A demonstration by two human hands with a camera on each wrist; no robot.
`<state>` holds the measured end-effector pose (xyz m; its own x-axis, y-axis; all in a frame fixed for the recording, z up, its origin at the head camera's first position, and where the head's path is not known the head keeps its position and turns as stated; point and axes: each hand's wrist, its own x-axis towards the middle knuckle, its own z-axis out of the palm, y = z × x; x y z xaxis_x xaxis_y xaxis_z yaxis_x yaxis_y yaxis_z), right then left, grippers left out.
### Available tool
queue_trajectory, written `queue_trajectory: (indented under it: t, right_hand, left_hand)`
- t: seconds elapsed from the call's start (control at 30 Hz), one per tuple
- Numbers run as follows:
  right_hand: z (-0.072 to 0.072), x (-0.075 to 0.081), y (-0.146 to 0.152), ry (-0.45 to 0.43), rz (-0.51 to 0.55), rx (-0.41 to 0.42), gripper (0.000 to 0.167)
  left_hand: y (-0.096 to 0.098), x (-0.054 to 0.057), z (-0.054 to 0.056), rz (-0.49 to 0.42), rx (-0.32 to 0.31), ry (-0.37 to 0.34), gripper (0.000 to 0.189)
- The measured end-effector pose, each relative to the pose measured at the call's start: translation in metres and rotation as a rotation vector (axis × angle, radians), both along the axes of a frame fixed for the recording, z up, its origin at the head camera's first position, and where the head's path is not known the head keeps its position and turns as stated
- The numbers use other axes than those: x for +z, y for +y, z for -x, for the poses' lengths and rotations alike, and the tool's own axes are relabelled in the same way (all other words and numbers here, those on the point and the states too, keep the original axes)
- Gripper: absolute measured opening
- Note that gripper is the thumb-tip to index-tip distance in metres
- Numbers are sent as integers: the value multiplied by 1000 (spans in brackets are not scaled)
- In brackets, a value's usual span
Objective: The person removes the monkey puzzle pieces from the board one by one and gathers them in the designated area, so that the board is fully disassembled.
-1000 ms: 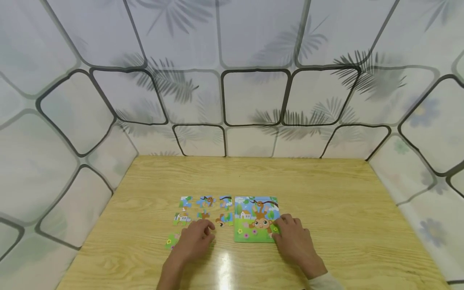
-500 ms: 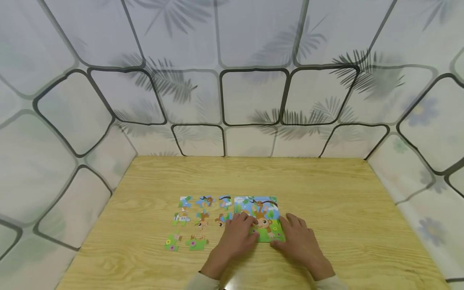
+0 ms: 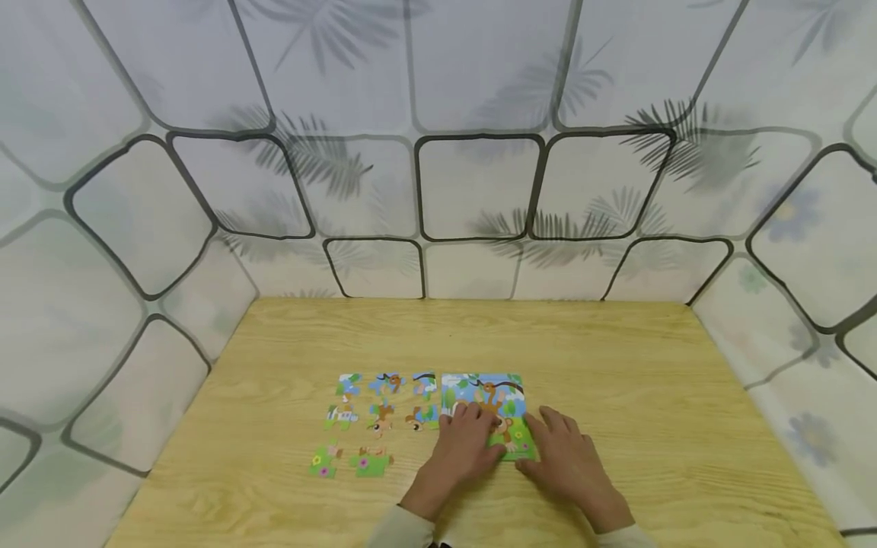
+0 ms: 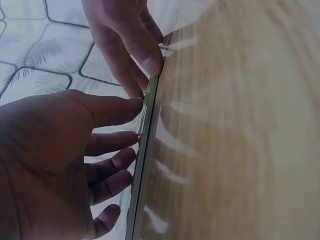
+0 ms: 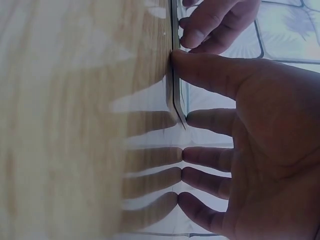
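Note:
A square monkey picture puzzle [image 3: 507, 388] lies flat on the table. Its lower right part, with a yellow flower, juts slightly past the right edge and looks like a separate puzzle piece [image 3: 521, 438]. My left hand [image 3: 466, 445] rests its fingertips on the picture's lower left, covering that part. Beside the lower right corner is my right hand [image 3: 565, 460]; the right wrist view shows its thumb [image 5: 205, 72] against the board's edge and the index fingertip touching the corner. To the left, several loose puzzle pieces [image 3: 371, 463] lie in rows.
The wood-grain table [image 3: 651, 365] extends on both sides of the puzzle. A patterned curtain [image 3: 479, 183] closes off the back and both sides. The left wrist view shows the board [image 4: 145, 150] edge-on, low on the tabletop.
My left hand has moved right from above the loose pieces onto the puzzle picture, uncovering the lower pieces. My right hand stays near the lower right corner, having shifted only slightly.

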<state>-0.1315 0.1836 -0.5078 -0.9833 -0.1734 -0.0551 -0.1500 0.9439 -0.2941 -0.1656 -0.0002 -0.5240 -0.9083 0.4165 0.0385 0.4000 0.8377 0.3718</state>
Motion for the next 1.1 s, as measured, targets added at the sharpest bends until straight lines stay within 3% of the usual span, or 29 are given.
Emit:
queue_trajectory:
  t: [0.23,0.47,0.6,0.87,1.0,1.1]
  right_hand:
    - [-1,1,0,-2,-12,0,68]
    - [-1,2,0,-1,-25,2,68]
    - [-1,1,-1,4,-27,0,67]
    - [-1,1,-1,14,-38,4,65]
    - [-1,1,-1,12,-43,5,66]
    - [-1,1,-1,5,-49,2,67]
  left_hand:
    - [5,3,0,-16,11,-2,31]
    - [8,8,3,-64,29,-86,30]
    - [10,5,4,-101,32,-117,27]
    - [13,3,7,-274,32,-53,13]
    - [10,7,5,-333,40,-57,7]
    - [-1,8,4,-352,26,-54,16]
